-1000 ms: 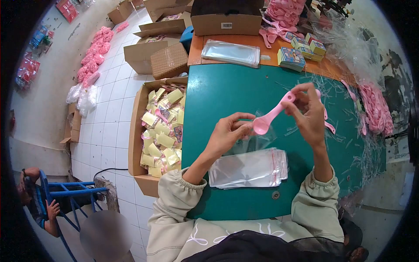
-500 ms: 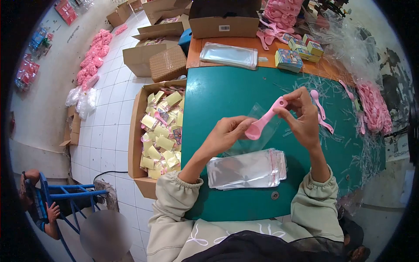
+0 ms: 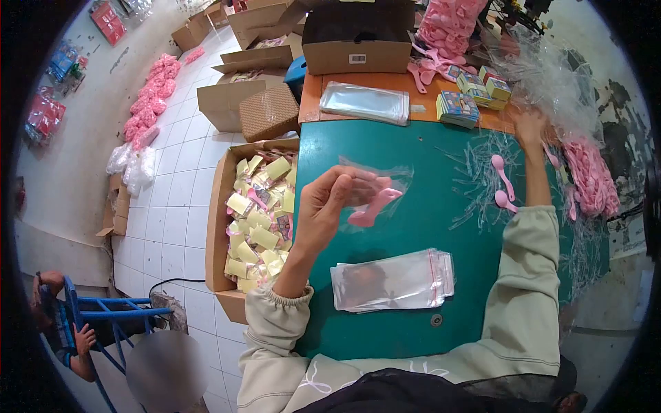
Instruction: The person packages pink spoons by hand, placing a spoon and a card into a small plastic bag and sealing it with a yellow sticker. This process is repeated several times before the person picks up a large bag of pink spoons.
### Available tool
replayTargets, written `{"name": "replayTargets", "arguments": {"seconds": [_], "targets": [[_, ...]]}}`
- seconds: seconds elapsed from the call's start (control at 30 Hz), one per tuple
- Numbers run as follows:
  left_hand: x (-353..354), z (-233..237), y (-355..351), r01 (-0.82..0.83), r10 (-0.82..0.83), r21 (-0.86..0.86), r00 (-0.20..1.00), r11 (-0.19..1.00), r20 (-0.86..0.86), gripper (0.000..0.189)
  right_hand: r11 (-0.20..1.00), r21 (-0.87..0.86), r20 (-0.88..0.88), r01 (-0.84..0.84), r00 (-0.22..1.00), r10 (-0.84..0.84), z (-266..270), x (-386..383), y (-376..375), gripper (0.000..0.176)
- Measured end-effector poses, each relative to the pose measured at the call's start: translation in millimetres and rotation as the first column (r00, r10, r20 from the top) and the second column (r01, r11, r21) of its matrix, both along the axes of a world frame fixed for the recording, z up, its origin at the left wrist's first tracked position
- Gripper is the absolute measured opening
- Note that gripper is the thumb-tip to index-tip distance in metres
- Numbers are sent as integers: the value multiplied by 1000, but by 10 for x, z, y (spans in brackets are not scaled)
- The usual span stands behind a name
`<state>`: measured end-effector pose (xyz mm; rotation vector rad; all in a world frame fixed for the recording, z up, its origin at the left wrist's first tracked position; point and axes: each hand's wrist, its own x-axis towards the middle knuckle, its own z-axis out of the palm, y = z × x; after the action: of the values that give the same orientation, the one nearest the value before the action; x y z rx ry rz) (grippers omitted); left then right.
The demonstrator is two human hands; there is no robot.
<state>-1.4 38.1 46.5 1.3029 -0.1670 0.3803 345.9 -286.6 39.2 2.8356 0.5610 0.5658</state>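
My left hand [image 3: 323, 206] is closed on a clear plastic bag [image 3: 398, 177], holding it up over the green table [image 3: 413, 155]. Inside the bag lies a pink measuring spoon [image 3: 372, 210], tilted. Stretched out to the table's back right corner, my right hand [image 3: 529, 127] is beside the stacked small cards [image 3: 457, 110] and a heap of clear plastic wrap [image 3: 544, 69]; its fingers are blurred and partly lost against the plastic. A stack of clear bags [image 3: 389, 282] lies in front of me. Two loose pink spoons [image 3: 503, 175] rest to the left of my right forearm.
A carton [image 3: 222, 255] of packed spoons with yellow cards stands left of the table. On the orange surface are more clear bags [image 3: 365, 102] and a brown box [image 3: 358, 55]. Bundled pink spoons [image 3: 591, 172] and plastic scraps lie right. A person [image 3: 82, 337] is at lower left.
The pink spoon is now inside the clear bag, in my left hand, which has moved left. My right hand has let go of the spoon and moved to the back right.
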Motion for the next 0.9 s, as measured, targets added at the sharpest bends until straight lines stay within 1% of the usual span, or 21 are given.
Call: {"name": "replayTargets", "arguments": {"seconds": [0.03, 0.07, 0.1, 0.2, 0.3, 0.33, 0.4, 0.43, 0.53, 0.6, 0.63, 0.7, 0.73, 0.77, 0.8, 0.87, 0.9], "targets": [[3, 8, 29, 19, -19, -10, 1000, 1000, -24, 35, 992, 21, 154, -124, 981, 120, -128, 101, -44, 37], [19, 14, 51, 33, -34, -22, 999, 999, -42, 34, 957, 279, -78, -84, 991, 110, -148, 280, 118, 41], [18, 8, 49, 46, -48, -38, 997, 998, -67, 33, 866, 499, -310, 22, 938, 155, -189, 409, 241, 45], [65, -27, 6, 52, -57, -44, 988, 998, -143, 33, 940, 331, -325, 82, 945, 32, -285, 424, 575, 57], [65, -61, -2, 40, -45, -40, 988, 998, -146, 34, 883, 464, -79, 77, 996, -45, -659, 466, 736, 41], [61, -62, -6, 29, -34, -34, 988, 999, -151, 34, 868, 479, -87, 131, 991, -101, -431, 156, 865, 35], [49, -68, -17, 5, -9, -26, 987, 1000, -162, 34, 916, 398, -10, 53, 999, -53, -402, 172, 895, 31], [35, -71, -19, 18, -22, -29, 988, 999, -151, 34, 935, 354, 24, 19, 999, -30, -424, 194, 880, 29], [36, -71, -14, 55, -57, -24, 994, 998, -95, 33, 948, 315, 82, -38, 997, 13, -441, 281, 778, 26], [14, -100, 11, 53, -53, -8, 997, 999, -50, 33, 942, 298, 186, -153, 977, 100, -460, 329, 662, 27], [18, -92, 18, 67, -66, 39, 997, 997, -29, 33, 935, 285, 237, -210, 961, 144, -457, 333, 633, 27], [36, -71, 48, 93, -94, 132, 996, 987, 3, 35, 833, 458, 223, -309, 948, 228, -274, 60, 655, 23], [64, -63, 59, 37, -39, 52, 998, 998, 46, 33, 767, 534, 225, -355, 935, 275, -85, -153, 695, 21], [104, -52, 79, -16, 18, -27, 996, 999, 86, 31, 648, 690, 88, -323, 926, 368, 138, -460, 778, 19], [108, -52, 91, -59, 71, -104, 991, 993, 113, 29, 517, 823, -39, -237, 883, 467, 342, -867, 867, 17], [77, 33, 50, 45, -45, -14, 996, 999, -71, 28, 275, 952, -80, -136, 754, 652, 725, -1620, 1004, 20], [58, 56, 23, 101, -97, 21, 981, 995, -167, 28, 221, 966, -61, -133, 715, 696, 809, -1876, 1007, 18]]}}
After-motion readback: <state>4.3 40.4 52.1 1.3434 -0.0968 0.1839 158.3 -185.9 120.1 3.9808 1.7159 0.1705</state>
